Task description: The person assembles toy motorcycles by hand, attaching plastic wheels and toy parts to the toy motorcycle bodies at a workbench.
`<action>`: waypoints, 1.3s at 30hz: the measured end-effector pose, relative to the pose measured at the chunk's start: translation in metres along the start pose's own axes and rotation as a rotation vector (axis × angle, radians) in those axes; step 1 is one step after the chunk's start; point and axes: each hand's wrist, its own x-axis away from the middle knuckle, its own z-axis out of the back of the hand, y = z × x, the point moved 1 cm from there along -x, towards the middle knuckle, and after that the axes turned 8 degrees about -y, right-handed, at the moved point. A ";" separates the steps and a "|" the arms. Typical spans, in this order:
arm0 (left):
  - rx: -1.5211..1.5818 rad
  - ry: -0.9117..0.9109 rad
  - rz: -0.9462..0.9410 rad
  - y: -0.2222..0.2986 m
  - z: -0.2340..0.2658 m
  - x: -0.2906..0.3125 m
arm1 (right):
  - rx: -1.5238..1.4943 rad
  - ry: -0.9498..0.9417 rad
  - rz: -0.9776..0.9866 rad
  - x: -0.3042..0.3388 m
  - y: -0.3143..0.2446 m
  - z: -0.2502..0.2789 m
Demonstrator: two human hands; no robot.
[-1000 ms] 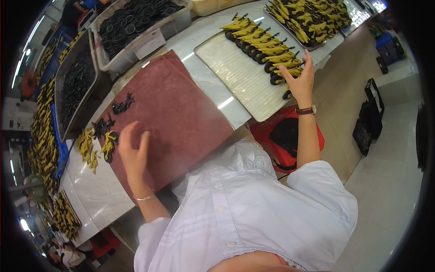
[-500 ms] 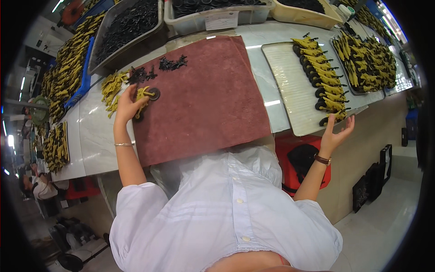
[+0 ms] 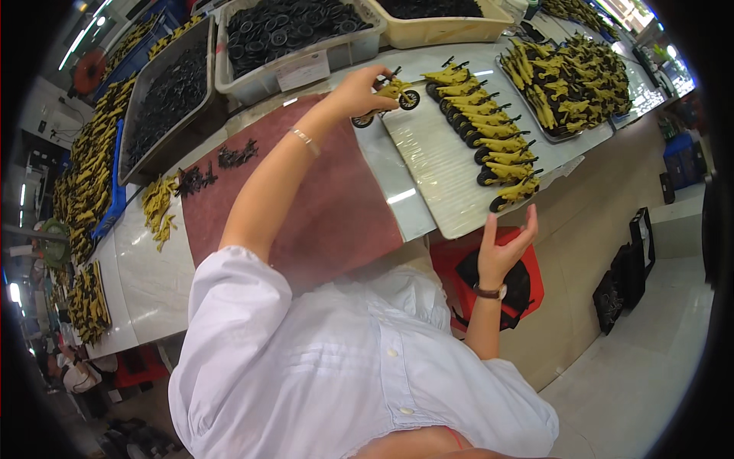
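Observation:
My left hand (image 3: pixel 353 96) pinches a yellow toy motorcycle (image 3: pixel 393 90) with black spoked wheels, holding it by the far left corner of a ridged white tray (image 3: pixel 417 170). Along the tray's right side stands a slanting row of similar yellow toy motorcycles (image 3: pixel 493 144). My right hand (image 3: pixel 501 254) is just off the near end of that row, palm up with fingers apart and nothing in it. Under my left forearm lies a reddish-brown mat (image 3: pixel 336 210). Small black parts (image 3: pixel 238 154) sit on its far left, beside a pile of yellow parts (image 3: pixel 158 208).
Beyond the mat stand a bin of black wheels (image 3: pixel 256 90), a dark bin of black parts (image 3: pixel 126 164) and a cream bin (image 3: pixel 417 34). A heaped tray of yellow-and-black toys (image 3: pixel 569 88) is at the right. A red stool-like object (image 3: pixel 527 275) sits below the table edge.
My left hand has carried the toy motorcycle from the mat's left side across to the white tray's far corner. My right hand stays open near the row; the whole view has shifted.

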 end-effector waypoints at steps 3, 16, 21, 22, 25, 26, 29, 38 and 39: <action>-0.147 -0.023 0.135 -0.012 -0.018 -0.051 | -0.025 -0.042 -0.009 0.014 -0.007 0.005; -0.210 0.104 0.302 -0.038 -0.025 -0.072 | -0.229 -0.184 -0.107 0.021 -0.007 -0.012; -0.195 0.188 0.296 -0.041 -0.031 -0.077 | -0.230 -0.189 -0.112 0.026 -0.011 -0.017; -0.203 0.181 0.297 -0.043 -0.032 -0.079 | -0.236 -0.181 -0.114 0.027 -0.012 -0.018; -0.206 0.194 0.303 -0.038 -0.031 -0.080 | -0.249 -0.169 -0.117 0.028 -0.013 -0.020; -0.201 0.212 0.308 -0.033 -0.030 -0.080 | -0.257 -0.165 -0.119 0.028 -0.013 -0.020; -0.193 0.182 0.304 -0.032 -0.031 -0.082 | -0.259 -0.179 -0.121 0.029 -0.011 -0.020; 0.020 -0.030 0.396 -0.040 -0.031 -0.086 | -0.273 -0.175 -0.126 0.031 -0.010 -0.022; 0.021 -0.027 0.396 -0.045 -0.031 -0.085 | -0.274 -0.176 -0.124 0.031 -0.010 -0.022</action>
